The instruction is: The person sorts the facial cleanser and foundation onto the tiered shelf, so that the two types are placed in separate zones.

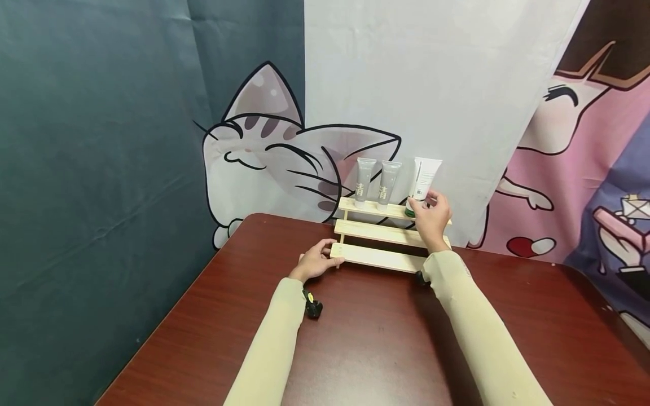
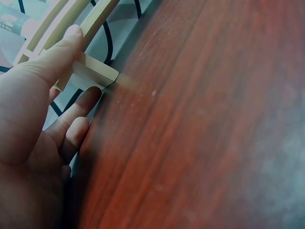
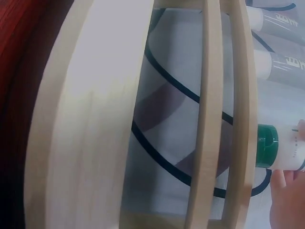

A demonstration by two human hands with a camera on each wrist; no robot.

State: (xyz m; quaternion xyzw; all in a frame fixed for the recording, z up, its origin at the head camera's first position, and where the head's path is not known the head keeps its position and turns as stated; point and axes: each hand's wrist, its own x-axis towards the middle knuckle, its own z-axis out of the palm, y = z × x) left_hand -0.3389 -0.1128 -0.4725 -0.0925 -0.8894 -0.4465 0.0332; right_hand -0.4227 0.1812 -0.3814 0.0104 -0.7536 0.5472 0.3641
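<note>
A pale three-tier wooden rack (image 1: 376, 256) stands on the table. My left hand (image 1: 316, 260) holds the left end of its lowest tier, thumb over the board (image 2: 97, 21) and fingers at the end and underneath. At the top tier my right hand (image 1: 433, 219) pinches a white squeeze tube (image 1: 424, 176) low on its body. The tube is upright, with its green cap (image 3: 267, 145) down at the tier's edge. To its left, two grey squeeze tubes, one outer (image 1: 364, 180) and one inner (image 1: 388, 183), stand on white caps on the same tier.
The reddish-brown table (image 1: 365, 344) meets a printed cloth backdrop (image 1: 431, 73) just behind the rack. A dark green cloth (image 1: 101, 169) hangs along the left side. Dark wrist devices, one on the left wrist (image 1: 312, 307), stick out under both sleeves.
</note>
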